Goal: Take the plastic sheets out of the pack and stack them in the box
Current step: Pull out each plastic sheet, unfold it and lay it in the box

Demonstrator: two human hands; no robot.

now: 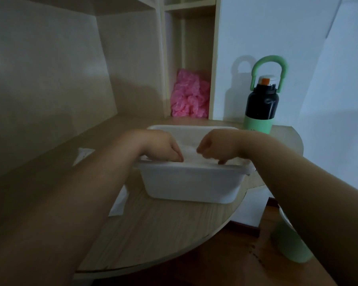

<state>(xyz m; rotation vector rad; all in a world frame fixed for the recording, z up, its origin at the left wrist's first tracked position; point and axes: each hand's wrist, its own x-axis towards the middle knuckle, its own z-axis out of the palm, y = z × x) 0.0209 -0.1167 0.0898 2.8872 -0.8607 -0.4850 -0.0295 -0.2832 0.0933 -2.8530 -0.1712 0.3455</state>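
Observation:
A white rectangular box (191,183) stands on the wooden desk in front of me. Thin white plastic sheets (191,155) lie inside it, reaching up to the near rim. My left hand (163,146) dips into the box at its left side, fingers pointing down onto the sheets. My right hand (217,148) is over the box's right half, its fingers curled down at the sheets by the near rim. Whether either hand pinches a sheet is hidden. A flat white pack (119,205) lies on the desk under my left forearm.
A black and green bottle (260,104) with a green handle stands behind the box at the right. Crumpled pink plastic (189,96) fills a shelf niche at the back. A green bin (287,240) sits on the floor past the desk's curved edge (194,250).

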